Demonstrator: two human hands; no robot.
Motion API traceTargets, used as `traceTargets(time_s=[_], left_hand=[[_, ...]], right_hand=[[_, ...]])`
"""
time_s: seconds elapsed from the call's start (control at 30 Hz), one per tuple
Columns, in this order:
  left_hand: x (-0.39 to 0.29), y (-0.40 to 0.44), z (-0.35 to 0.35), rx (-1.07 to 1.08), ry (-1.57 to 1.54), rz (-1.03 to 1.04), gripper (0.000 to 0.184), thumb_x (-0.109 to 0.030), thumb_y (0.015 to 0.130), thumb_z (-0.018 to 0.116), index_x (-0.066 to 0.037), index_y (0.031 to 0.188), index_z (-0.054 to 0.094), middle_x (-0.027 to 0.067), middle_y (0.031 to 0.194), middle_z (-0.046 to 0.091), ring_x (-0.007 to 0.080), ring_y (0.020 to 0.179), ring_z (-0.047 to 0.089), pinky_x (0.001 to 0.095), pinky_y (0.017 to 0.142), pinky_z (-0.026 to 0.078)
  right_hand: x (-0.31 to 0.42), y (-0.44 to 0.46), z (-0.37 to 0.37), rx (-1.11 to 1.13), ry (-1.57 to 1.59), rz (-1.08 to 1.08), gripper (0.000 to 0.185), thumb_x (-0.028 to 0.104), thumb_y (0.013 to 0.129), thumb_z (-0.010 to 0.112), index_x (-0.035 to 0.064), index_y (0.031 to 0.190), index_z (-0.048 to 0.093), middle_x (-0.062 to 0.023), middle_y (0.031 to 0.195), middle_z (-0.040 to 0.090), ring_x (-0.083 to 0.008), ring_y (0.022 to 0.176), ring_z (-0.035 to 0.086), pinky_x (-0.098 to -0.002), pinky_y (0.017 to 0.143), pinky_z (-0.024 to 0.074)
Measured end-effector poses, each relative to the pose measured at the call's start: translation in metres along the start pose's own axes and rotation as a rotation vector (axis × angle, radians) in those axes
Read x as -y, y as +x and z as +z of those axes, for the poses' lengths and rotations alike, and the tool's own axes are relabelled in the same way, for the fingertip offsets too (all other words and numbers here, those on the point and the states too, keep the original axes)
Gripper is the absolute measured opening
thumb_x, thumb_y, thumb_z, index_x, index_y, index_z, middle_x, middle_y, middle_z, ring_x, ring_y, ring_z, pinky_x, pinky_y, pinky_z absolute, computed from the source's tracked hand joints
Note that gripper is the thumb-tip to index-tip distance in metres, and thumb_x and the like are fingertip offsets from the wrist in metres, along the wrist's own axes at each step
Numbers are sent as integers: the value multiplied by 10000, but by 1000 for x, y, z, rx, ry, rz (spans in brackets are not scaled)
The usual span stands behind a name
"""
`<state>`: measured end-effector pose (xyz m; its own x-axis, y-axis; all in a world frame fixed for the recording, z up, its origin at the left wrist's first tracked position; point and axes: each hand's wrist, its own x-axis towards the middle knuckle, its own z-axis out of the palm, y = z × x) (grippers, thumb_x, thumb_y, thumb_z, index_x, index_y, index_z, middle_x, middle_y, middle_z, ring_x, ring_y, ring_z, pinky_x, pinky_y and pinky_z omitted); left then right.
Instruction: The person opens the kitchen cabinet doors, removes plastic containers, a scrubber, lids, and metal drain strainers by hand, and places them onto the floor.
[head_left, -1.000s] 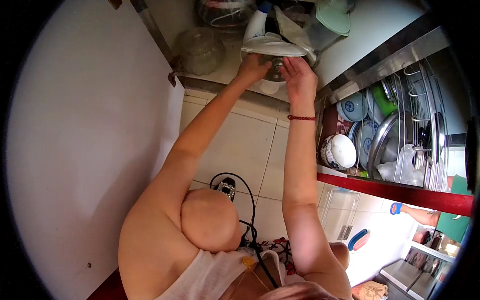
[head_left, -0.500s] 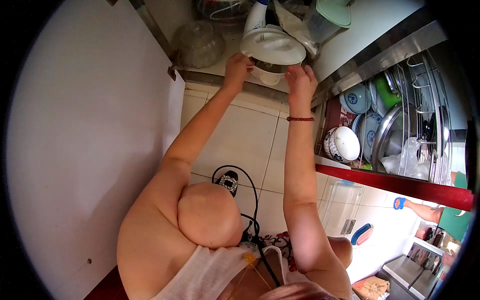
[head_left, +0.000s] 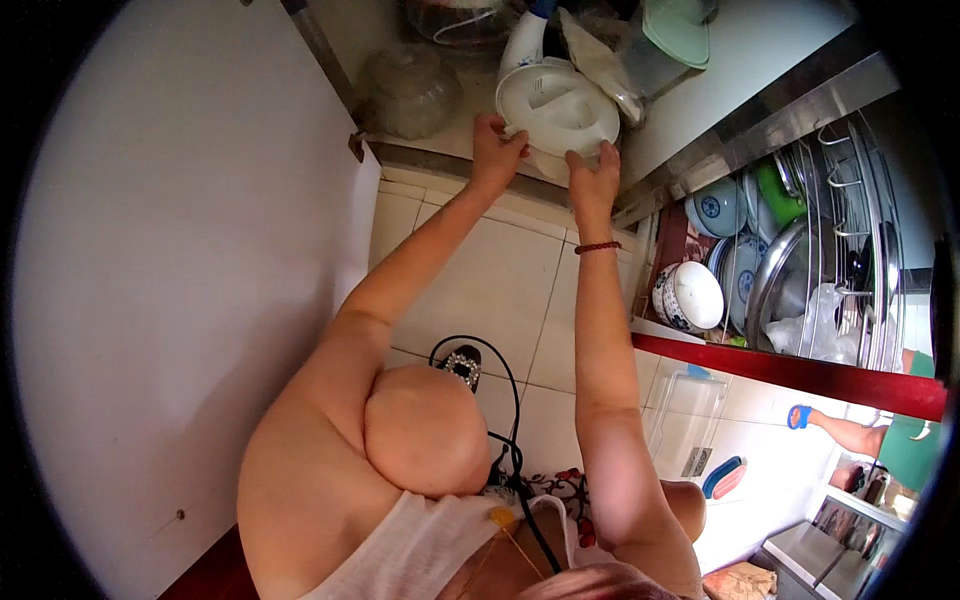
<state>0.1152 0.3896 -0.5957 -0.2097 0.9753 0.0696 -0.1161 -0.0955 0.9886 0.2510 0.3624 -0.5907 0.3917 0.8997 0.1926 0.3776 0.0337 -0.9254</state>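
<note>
A white lidded container (head_left: 545, 162) sits at the front of the open cabinet, its round white lid (head_left: 590, 112) lying over the top, with a recessed grip in the middle. My left hand (head_left: 497, 155) pinches the near left rim, fingers curled at the lid's edge. At the near right rim is my right hand (head_left: 594, 182), wearing a red bead bracelet; its thumb and fingers bend onto the edge. Behind the lid stands a white bottle with a blue top (head_left: 523, 42). The container's inside is hidden.
A clear ribbed glass bowl (head_left: 408, 92) and a pale-green-lidded container (head_left: 676, 32) stand in the cabinet. Its white door (head_left: 190, 280) hangs open at left. At right, a pulled-out wire rack (head_left: 850, 230) holds bowls and plates. Another person's leg (head_left: 850, 425) shows far right.
The lid, tilted up with a dark gap beneath it before, now lies lower over the container. Both hands have shifted slightly along the rim, and the view has moved a little.
</note>
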Motion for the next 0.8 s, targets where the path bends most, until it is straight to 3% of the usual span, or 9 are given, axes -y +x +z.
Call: traceTargets(time_s=[0.13,0.3,0.37,0.43,0.53,0.63,0.7,0.77,0.8], left_hand=[[-1,5,-3,-36,105,-2,363,-34,751,617,-2,997,352,114,924,415,158,645,536,269,539,481],[1,5,-15,-43,112,-106,316,-133,787,603,21,975,401,128,940,434,161,642,531,274,531,458],[20,16,-25,-80,155,-103,326,-165,785,606,31,986,440,140,965,449,182,649,542,286,569,459],[26,28,-32,-148,361,31,341,-166,769,610,32,1006,466,148,960,488,211,682,552,315,639,458],[6,27,-31,-158,395,-29,339,-161,759,604,36,1007,483,151,940,526,229,752,548,337,691,445],[-4,19,-24,-91,365,-14,325,-151,756,596,34,999,486,141,906,551,222,816,537,341,691,442],[-5,13,-18,-63,389,14,312,-143,731,623,4,979,503,120,897,553,203,799,540,323,673,447],[-13,-6,-8,-11,415,16,303,-136,707,650,-26,958,520,99,889,555,183,781,544,306,654,452],[-24,-19,-2,-3,480,221,308,-141,697,654,-19,947,523,121,954,526,208,838,528,320,677,449]], right_hand=[[15,-3,-9,45,190,141,614,135,705,633,-124,1202,380,-284,1251,393,-359,1180,381,-357,982,299],[-12,-17,-8,25,151,107,580,113,716,617,-124,1196,391,-288,1248,394,-362,1181,376,-366,977,300],[-20,-26,-9,11,42,53,564,117,726,606,-127,1189,394,-296,1240,391,-376,1188,359,-388,976,300],[-23,-37,-13,11,44,18,549,119,731,601,-128,1179,400,-300,1229,395,-388,1179,358,-405,974,301],[-25,-47,-17,21,20,19,538,122,735,594,-124,1173,403,-296,1217,406,-393,1156,373,-401,970,310],[-32,-62,-25,92,-50,13,532,125,742,585,-118,1178,400,-287,1228,396,-401,1150,369,-409,969,313],[-34,-76,-26,210,-283,-178,517,121,753,572,-108,1184,400,-283,1226,397,-404,1155,361,-430,969,310],[-37,-98,-25,149,-344,-178,475,138,734,577,-82,1138,456,-266,1196,424,-384,1115,401,-429,942,333],[-37,-104,-28,245,-444,-245,425,149,724,574,-57,1089,500,-248,1156,458,-367,1088,420,-436,921,341]])
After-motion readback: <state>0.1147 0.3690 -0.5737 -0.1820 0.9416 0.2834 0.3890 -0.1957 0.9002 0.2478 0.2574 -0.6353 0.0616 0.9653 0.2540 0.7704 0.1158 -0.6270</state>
